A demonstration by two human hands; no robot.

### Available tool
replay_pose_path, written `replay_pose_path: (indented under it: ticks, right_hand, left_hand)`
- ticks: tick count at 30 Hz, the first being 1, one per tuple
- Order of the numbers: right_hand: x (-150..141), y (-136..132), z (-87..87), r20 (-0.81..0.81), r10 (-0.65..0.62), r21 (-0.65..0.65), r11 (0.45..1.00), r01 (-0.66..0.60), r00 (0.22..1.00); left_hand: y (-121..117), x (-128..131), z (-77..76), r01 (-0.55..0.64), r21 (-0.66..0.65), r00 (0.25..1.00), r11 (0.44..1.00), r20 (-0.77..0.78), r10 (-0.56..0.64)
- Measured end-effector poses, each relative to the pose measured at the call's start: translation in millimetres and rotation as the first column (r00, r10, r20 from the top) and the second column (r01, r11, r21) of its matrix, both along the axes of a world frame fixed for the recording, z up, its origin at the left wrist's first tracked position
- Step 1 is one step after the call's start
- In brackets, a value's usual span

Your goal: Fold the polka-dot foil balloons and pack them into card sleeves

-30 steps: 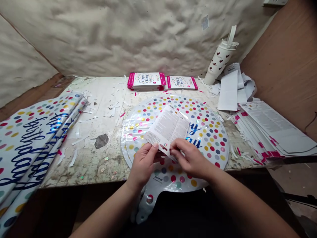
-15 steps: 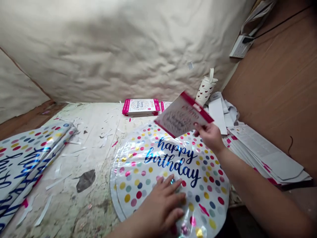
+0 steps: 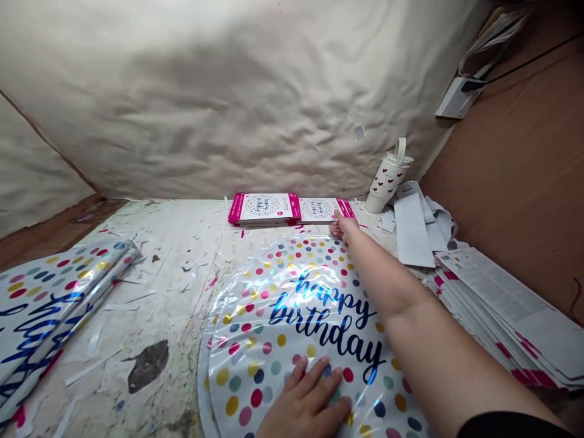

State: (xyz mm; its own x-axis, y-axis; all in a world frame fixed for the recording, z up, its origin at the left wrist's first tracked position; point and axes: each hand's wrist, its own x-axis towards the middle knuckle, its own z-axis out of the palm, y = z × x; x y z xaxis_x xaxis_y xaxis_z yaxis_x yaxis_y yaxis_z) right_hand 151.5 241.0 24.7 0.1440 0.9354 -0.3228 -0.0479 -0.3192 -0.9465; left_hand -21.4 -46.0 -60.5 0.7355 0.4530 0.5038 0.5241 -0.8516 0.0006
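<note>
A round foil balloon (image 3: 255, 292) with coloured dots and blue "happy birthday" lettering lies flat before me, with another sheet's edge under it. My left hand (image 3: 308, 395) rests on its lower part, fingers spread, holding nothing. My right hand (image 3: 345, 227) reaches to the back of the table. Its thumb lies on top of a pink-edged birthday packet (image 3: 318, 209) and its fingers curl at the near edge. That packet lies flat beside a taller stack of the same packets (image 3: 266, 207).
More folded dotted balloons (image 3: 59, 286) lie at the left. A white heart-patterned tumbler (image 3: 387, 182) stands at the back right. White paper strips (image 3: 413, 228) and a fanned pile of cards (image 3: 515, 310) are along the right wall. Paper scraps (image 3: 93, 368) litter the table.
My right hand has carried the packet away from above the balloon to the back, where it now lies beside the stack. My left hand stays on the balloon. The view has shifted slightly.
</note>
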Motion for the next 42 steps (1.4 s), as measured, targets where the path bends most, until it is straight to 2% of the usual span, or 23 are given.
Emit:
replay_pose_path:
  ticks: [2,4,7,8,9,10,11,12,14,16,18,20,22,25,27,28,30,32,34,36,38,39,42]
  right_hand:
    - [8.1,-22.9,5.1,0.112,0.165,0.005,0.986,-0.167,0.980]
    - [23.2,-66.1,10.4,0.170,0.335,-0.038,0.942,-0.333,0.927]
    - [54.4,-161.2,12.7,0.201,0.615,-0.084,0.786,-0.612,0.763]
    - [65.0,-195.6,10.5,0.224,0.733,-0.093,0.672,-0.734,0.642]
    - [75.0,-228.5,6.5,0.382,0.845,-0.091,0.437,-0.895,0.374]
    - [83.9,-258.3,1.0,0.544,0.812,-0.120,0.324,-0.938,0.211]
    - [91.7,-283.9,-5.7,0.672,0.732,-0.161,0.290,-0.943,0.110]
    - [98.3,-304.7,-12.7,0.771,0.635,-0.190,0.284,-0.940,0.036]
    - [107.7,-331.6,-25.2,0.870,0.493,-0.181,0.348,-0.920,0.015]
    - [112.8,-342.5,-32.3,0.899,0.435,-0.122,0.361,-0.924,0.052]
    - [114.5,-343.8,-33.4,0.892,0.427,-0.026,0.377,-0.926,0.149]
    - [114.0,-340.3,-30.3,0.840,0.465,0.068,0.419,-0.905,0.279]
    - [112.4,-334.5,-25.3,0.734,0.554,0.087,0.496,-0.864,0.392]
    - [107.7,-324.0,-17.8,0.535,0.685,-0.038,0.604,-0.796,0.495]
    - [102.0,-317.6,-14.3,0.482,0.714,-0.093,0.618,-0.781,0.508]
    - [98.6,-314.9,-13.4,0.498,0.715,-0.086,0.603,-0.793,0.490]
    - [92.3,-310.6,-13.1,0.586,0.680,-0.045,0.570,-0.821,0.440]
    - [89.7,-307.7,-13.8,0.654,0.624,-0.001,0.566,-0.825,0.427]
    - [92.4,-306.1,-14.1,0.660,0.575,0.043,0.614,-0.788,0.483]
    - [98.3,-306.2,-13.2,0.639,0.526,0.094,0.670,-0.737,0.560]
    - [103.5,-309.0,-11.9,0.637,0.474,0.148,0.699,-0.700,0.608]
    - [104.9,-311.4,-11.8,0.643,0.462,0.175,0.688,-0.704,0.611]
    - [106.3,-319.9,-16.5,0.740,0.438,0.242,0.536,-0.809,0.511]
  left_hand:
    - [-4.1,3.5,1.1,0.058,-0.098,0.998,0.993,-0.001,-0.058]
    - [-8.8,7.8,7.7,0.134,-0.232,0.989,0.964,-0.036,-0.146]
    - [-16.7,13.1,26.5,0.171,-0.435,0.956,0.884,-0.144,-0.255]
    - [-20.1,14.5,32.8,0.157,-0.479,0.947,0.864,-0.176,-0.270]
    - [-24.5,15.8,37.8,0.143,-0.506,0.939,0.851,-0.201,-0.278]
    - [-29.8,17.1,41.2,0.134,-0.513,0.937,0.848,-0.212,-0.277]
    - [-36.0,18.5,42.8,0.129,-0.502,0.942,0.855,-0.209,-0.264]
    - [-42.9,19.9,42.9,0.125,-0.475,0.951,0.871,-0.192,-0.241]
    - [-56.7,22.8,40.4,0.135,-0.402,0.971,0.905,-0.126,-0.201]
    - [-66.6,25.0,39.0,0.143,-0.381,0.983,0.914,-0.057,-0.177]
    - [-69.4,25.7,42.4,0.098,-0.476,0.993,0.874,-0.014,-0.119]
    - [-64.4,24.8,50.9,0.004,-0.660,1.000,0.751,0.019,0.012]
    - [-53.3,23.6,61.4,-0.041,-0.841,0.989,0.540,0.042,0.140]
    - [-33.4,27.0,73.9,0.010,-0.977,0.965,0.215,0.066,0.254]
    - [-23.4,33.3,78.8,0.036,-0.995,0.948,0.097,0.065,0.311]
    - [-20.4,36.0,80.9,0.035,-0.995,0.943,0.089,0.062,0.327]
    - [-18.6,34.7,86.3,-0.004,-0.984,0.953,0.177,0.050,0.298]
    - [-20.7,18.0,94.7,-0.091,-0.929,0.973,0.358,-0.007,0.229]
    - [-23.0,-15.0,105.6,-0.207,-0.814,0.972,0.542,-0.111,0.205]
    - [-22.0,-55.0,116.1,-0.325,-0.670,0.944,0.667,-0.196,0.264]
    - [-15.9,-88.5,120.3,-0.390,-0.512,0.921,0.765,-0.212,0.328]
    - [-11.2,-99.7,118.3,-0.391,-0.460,0.920,0.797,-0.217,0.326]
    - [4.9,-110.8,95.9,-0.315,-0.430,0.943,0.846,-0.246,0.226]
